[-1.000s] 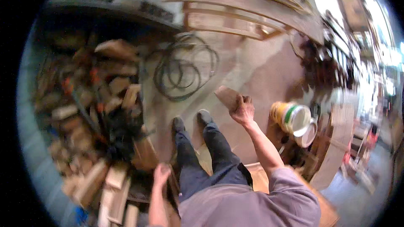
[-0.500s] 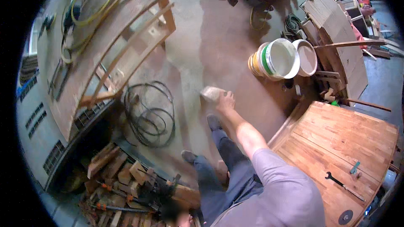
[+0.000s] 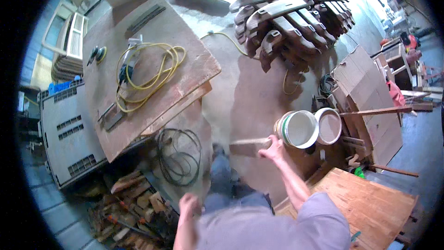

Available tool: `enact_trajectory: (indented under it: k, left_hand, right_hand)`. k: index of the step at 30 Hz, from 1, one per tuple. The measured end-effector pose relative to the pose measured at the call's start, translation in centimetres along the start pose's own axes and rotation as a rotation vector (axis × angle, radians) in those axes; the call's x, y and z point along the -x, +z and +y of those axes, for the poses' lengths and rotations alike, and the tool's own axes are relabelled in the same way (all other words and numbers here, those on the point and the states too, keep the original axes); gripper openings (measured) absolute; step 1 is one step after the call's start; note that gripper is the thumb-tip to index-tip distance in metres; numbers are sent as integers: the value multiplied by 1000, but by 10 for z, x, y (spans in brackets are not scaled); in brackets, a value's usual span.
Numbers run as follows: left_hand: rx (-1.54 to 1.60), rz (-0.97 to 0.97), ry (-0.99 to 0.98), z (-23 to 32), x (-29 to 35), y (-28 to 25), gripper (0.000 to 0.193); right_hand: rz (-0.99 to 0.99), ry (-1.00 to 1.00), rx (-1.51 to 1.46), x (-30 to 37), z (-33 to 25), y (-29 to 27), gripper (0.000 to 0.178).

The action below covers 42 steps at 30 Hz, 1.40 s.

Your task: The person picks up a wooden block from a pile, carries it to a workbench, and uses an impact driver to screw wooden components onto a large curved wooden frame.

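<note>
Your right hand (image 3: 272, 148) grips the board (image 3: 249, 148) by its end nearest the green-striped bucket (image 3: 285, 128); whether your left hand (image 3: 189, 205) is closed is unclear.

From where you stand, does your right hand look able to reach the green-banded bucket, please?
Probably yes: the bucket sits close beside the right hand, nothing visibly between, though that hand holds a board.

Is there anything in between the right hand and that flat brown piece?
No, nothing that shows. The right hand already grips the flat brown piece by its right end. The nearest bucket is just beyond the hand, up and to the right in the picture, not between them.
</note>
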<state>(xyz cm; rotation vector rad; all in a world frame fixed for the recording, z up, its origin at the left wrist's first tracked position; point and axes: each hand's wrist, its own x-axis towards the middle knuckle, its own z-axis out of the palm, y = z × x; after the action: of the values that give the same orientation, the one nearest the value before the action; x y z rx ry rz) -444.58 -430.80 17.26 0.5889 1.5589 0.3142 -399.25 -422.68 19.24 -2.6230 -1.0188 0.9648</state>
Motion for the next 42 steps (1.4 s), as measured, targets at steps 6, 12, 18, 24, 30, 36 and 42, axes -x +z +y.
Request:
enact_trajectory:
  k: [6,12,18,24,30,36,42]
  left_hand:
    - [329,-667,-139,196,-123,206,52]
    - [814,-1417,-153,338,-140,359,58]
    - [752,-1508,-88,436,-207,423,39]
    - [648,-1174,142,530,-236,420,52]
    - [775,-923,384,608,-264,392,58]
    - [873,-690,496,714,-279,347,69]
    - [848,-504,648,838,-327,287,73]
  right_hand:
    - [364,-197,-362,-21,-5,-135,69]
    - [276,-58,-1273,-3,-66,-238,57]
    - [-144,146,-1759,-68,-56,-239,61]
    - [-430,238,-1693,-191,-80,-266,66]
    - [-643,197,-1531,-300,-169,-326,64]
    - [-720,-59,-1291,-392,-274,-354,77]
    - [-480,-560,-983,-476,-401,-337,102]
